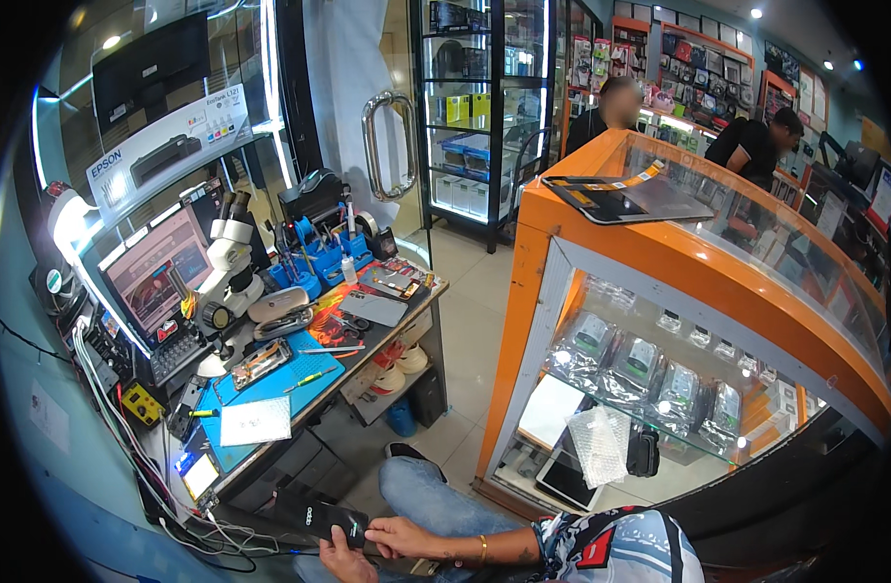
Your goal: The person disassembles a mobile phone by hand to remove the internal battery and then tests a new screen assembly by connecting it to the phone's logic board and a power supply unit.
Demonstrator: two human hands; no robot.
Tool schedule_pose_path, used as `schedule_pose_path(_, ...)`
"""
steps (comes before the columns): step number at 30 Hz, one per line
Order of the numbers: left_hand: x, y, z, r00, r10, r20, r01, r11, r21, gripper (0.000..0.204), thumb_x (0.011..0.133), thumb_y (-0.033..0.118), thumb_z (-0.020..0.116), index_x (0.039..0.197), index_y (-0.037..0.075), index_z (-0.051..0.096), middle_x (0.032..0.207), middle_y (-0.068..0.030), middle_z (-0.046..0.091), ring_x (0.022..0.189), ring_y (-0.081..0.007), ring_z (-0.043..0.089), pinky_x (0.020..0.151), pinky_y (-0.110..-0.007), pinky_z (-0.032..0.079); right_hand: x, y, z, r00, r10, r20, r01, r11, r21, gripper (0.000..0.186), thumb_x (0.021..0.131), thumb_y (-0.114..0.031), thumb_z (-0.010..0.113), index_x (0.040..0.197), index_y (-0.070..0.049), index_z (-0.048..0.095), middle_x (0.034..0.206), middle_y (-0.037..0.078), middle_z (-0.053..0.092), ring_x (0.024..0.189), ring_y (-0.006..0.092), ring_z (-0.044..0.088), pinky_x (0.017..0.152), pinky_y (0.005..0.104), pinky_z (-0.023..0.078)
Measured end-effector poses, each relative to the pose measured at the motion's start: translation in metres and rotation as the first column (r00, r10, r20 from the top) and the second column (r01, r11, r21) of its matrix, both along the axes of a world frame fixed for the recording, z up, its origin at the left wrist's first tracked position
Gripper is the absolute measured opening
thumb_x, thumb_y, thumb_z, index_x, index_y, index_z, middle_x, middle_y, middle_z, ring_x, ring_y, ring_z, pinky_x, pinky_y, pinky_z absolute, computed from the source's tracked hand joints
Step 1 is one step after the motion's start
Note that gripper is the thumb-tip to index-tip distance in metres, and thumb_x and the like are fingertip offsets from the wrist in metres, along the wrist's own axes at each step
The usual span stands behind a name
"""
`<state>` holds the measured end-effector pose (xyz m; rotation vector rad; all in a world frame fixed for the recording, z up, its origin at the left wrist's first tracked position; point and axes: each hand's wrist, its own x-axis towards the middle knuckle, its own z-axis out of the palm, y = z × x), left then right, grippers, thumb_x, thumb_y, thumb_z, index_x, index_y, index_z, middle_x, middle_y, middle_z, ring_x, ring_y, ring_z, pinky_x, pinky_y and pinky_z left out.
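A person's two bare hands work low in the view, above the lap. The left hand [346, 557] has its fingers closed on a black rectangular panel [304, 515], thumb over the near edge; the panel is held in the air, just below the work surface [406, 319]. The right hand [401, 536] has its fingers drawn together at the panel's right end; whether they grip it cannot be told. Beyond, on the surface, a white card [256, 421] lies on the near part of a blue mat [304, 362]. Behind the card are a partly dismantled phone [261, 364] and, to its right, a slender yellow-green screwdriver [309, 380]. Farther back stands a white binocular microscope [233, 248], before a lit laptop screen [158, 277]. To the right is an orange-framed display case [523, 291]; in the background, a black-framed glass cabinet [497, 126].
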<state>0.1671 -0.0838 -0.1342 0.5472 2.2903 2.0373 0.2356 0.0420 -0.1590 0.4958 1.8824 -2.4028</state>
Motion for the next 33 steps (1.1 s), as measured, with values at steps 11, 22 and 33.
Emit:
schedule_pose_path(11, 0.007, 0.006, 0.040, 0.894, 0.018, 0.448, -0.137, 0.962, 0.235, 0.039, 0.099, 0.029, 0.064, 0.119, -0.004, 0.065, 0.101, -0.0155, 0.068, 0.083, -0.0215, 0.063, 0.073, -0.036, 0.052, -0.007, 0.003, 0.017, 0.994, 0.004, -0.110, 0.012, 0.989, 0.146, 0.035, 0.103, -0.035, 0.057, 0.084, -0.006, 0.061, 0.061, 0.000, 0.060, 0.054, 0.0075, 0.055, 0.050, 0.0272, 0.043)
schedule_pose_path(22, -0.008, -0.004, 0.033, 0.640, -0.264, 0.722, -0.401, 0.687, 0.606, 0.013, 0.098, 0.023, 0.066, 0.104, 0.011, 0.068, 0.101, -0.0023, 0.071, 0.092, -0.0177, 0.069, 0.082, -0.043, 0.058, 0.029, 0.000, 0.046, 0.997, -0.062, -0.054, 0.069, 0.987, 0.146, 0.020, 0.101, -0.020, 0.062, 0.107, -0.002, 0.070, 0.071, -0.003, 0.061, 0.061, 0.0039, 0.054, 0.054, 0.0223, 0.043)
schedule_pose_path(33, 0.006, -0.010, 0.001, 0.394, -0.491, 0.777, -0.669, 0.427, 0.609, 0.010, 0.096, 0.014, 0.068, 0.098, 0.005, 0.066, 0.092, -0.0051, 0.073, 0.087, -0.0177, 0.073, 0.085, -0.035, 0.063, 0.019, 0.006, 0.048, 0.983, 0.002, -0.184, 0.004, 1.000, 0.029, 0.031, 0.106, -0.015, 0.052, 0.130, -0.001, 0.063, 0.076, -0.001, 0.055, 0.069, 0.0058, 0.050, 0.061, 0.0218, 0.043)
